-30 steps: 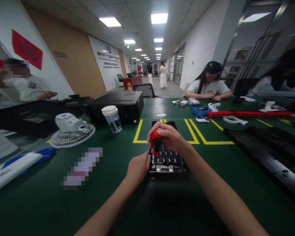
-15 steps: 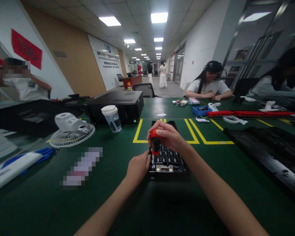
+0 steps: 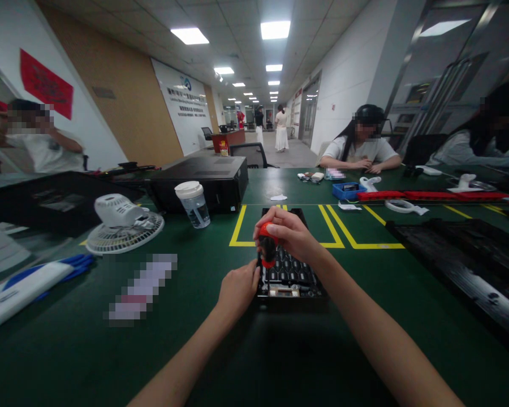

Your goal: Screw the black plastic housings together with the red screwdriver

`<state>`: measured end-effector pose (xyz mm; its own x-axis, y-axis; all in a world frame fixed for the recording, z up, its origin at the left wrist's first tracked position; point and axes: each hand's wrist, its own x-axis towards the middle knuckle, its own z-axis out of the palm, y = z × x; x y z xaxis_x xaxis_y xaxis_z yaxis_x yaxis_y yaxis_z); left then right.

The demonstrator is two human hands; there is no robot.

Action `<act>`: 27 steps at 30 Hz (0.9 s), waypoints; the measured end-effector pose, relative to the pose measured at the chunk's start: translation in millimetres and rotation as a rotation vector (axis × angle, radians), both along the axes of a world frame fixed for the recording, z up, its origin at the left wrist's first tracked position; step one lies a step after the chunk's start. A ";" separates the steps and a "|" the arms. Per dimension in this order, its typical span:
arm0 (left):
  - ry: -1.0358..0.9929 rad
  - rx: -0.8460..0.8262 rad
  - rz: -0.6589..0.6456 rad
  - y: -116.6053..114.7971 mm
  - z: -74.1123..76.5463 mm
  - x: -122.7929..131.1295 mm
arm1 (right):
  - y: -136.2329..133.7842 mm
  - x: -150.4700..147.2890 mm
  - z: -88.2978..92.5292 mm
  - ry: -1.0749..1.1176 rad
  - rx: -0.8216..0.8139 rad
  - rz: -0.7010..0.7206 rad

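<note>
This looks to me like an office doubling as a workshop: panel lights (image 3: 275,29) in the ceiling (image 3: 237,42), a company sign (image 3: 184,104) on the wall, office chair (image 3: 249,152) and desk (image 3: 231,141) beyond; here, a green worktable (image 3: 186,362) marked with yellow tape (image 3: 377,246), a screwdriver (image 3: 268,249) above it.

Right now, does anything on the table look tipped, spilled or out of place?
The white fan looks odd: left of the lidded cup, it lies grille-down on the green table, though fans usually stand upright. No spill shows, and nothing stands out around the screwdriver in the right hand.
</note>
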<state>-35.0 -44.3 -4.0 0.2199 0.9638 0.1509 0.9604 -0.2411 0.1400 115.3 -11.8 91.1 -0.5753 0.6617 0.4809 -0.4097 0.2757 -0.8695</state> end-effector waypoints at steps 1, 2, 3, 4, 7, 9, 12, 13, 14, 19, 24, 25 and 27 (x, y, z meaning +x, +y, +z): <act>-0.001 -0.006 0.003 -0.2 0.9 0.2 | 0.1 -0.3 0.0 0.002 0.004 -0.004; 0.001 -0.012 0.006 -0.4 1.7 0.4 | 0.2 -0.5 0.1 0.005 0.008 -0.008; 0.003 -0.014 0.009 -0.5 2.3 0.4 | 0.4 -0.8 0.1 0.006 0.010 -0.012; 0.005 -0.015 0.009 -0.7 2.7 0.3 | 0.5 -1.2 0.0 0.009 0.013 -0.018; 0.010 -0.008 0.005 -0.9 2.4 -0.2 | 1.1 -2.5 -1.0 0.018 0.022 -0.039; 0.007 -0.005 0.003 -0.8 1.6 -0.5 | 1.6 -3.7 -2.0 0.026 0.032 -0.065; 0.003 0.000 0.001 -0.5 0.8 -0.6 | 1.5 -5.6 -2.9 0.032 0.051 -0.121; 0.005 0.000 0.001 -0.5 0.7 -0.5 | 1.2 -6.2 -3.0 0.030 0.058 -0.139; 0.007 0.000 0.001 -0.5 0.8 -0.5 | 0.8 -6.7 -2.9 0.026 0.064 -0.154; 0.019 -0.017 0.010 -1.6 3.4 0.4 | -1.4 -8.2 -1.8 -0.002 0.102 -0.212; 0.030 -0.070 0.045 -3.0 8.5 3.0 | -1.3 -8.8 -2.1 -0.020 0.143 -0.279; 0.030 -0.072 0.046 -3.1 9.1 3.3 | -1.2 -9.1 -2.3 -0.021 0.152 -0.292; 0.027 -0.065 0.040 -3.1 9.4 3.3 | -1.5 -9.9 -2.2 -0.019 0.168 -0.315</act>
<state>-31.7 -47.5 5.4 0.1839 0.9795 0.0820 0.9728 -0.1934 0.1276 105.4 -13.3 88.9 -0.3655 0.7207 0.5890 -0.2662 0.5254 -0.8081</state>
